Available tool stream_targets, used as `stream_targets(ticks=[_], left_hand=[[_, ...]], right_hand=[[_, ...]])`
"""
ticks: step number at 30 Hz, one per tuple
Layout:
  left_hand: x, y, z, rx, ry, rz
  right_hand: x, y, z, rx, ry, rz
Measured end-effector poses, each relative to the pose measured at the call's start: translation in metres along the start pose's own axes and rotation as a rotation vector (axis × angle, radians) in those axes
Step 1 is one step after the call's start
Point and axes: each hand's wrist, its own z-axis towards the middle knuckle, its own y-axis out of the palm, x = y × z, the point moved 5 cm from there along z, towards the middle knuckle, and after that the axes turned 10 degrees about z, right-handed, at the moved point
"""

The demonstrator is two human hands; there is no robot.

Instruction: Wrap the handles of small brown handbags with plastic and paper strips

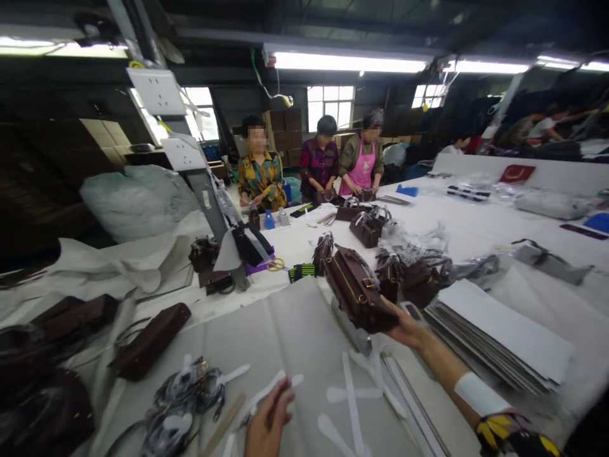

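Observation:
My right hand [404, 327] reaches forward over the white table [499, 228] and grips a dark brown handbag [354, 289] with gold fittings, lifted and tilted. My left hand [267, 422] is low at the front edge, fingers closed on a white paper strip [273, 388]. More white strips [351, 400] lie on the sheet between my hands. A pile of bagged straps [183, 400] lies to the left of my left hand.
Several brown bags [409, 276] cluster behind the held one. A stack of grey-white card sheets [499, 336] lies to the right. A brown bag piece [150, 343] lies at left. Scissors [276, 264] rest near a slanted post [209, 197]. Three people [318, 165] work at the far end.

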Motion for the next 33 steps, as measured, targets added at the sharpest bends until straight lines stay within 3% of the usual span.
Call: stream_targets(ticks=[3, 6, 9, 12, 15, 18, 21, 25, 28, 33], left_hand=[[0.015, 0.004, -0.001, -0.102, -0.066, -0.29], [0.011, -0.007, -0.023, -0.208, -0.184, -0.418], [-0.018, -0.031, -0.058, -0.249, -0.26, -0.343], [-0.064, -0.068, -0.098, -0.127, -0.41, -0.281], [-0.09, -0.097, -0.131, -0.087, -0.483, -0.447], [-0.089, -0.108, -0.151, -0.109, -0.468, -0.648], [-0.084, -0.1, -0.161, -0.183, -0.488, -0.712], [-0.089, -0.085, -0.168, -0.224, -0.505, -0.672], [-0.083, -0.081, -0.172, -0.309, -0.433, -0.581], [-0.046, -0.076, -0.177, -0.476, -0.271, -0.554]], right_hand=[[0.097, 0.025, -0.056, -0.108, 0.125, 0.055], [0.189, 0.047, -0.108, -0.174, 0.301, 0.071], [0.253, 0.057, -0.143, -0.221, 0.441, 0.078], [0.288, 0.048, -0.16, -0.22, 0.539, 0.066], [0.302, 0.033, -0.167, -0.212, 0.635, 0.013], [0.303, 0.025, -0.17, -0.231, 0.695, -0.08], [0.298, 0.025, -0.166, -0.178, 0.605, -0.301], [0.283, 0.03, -0.158, 0.11, 0.304, -0.643], [0.28, 0.046, -0.158, 0.165, 0.212, -0.674], [0.27, 0.068, -0.154, 0.233, 0.161, -0.596]])
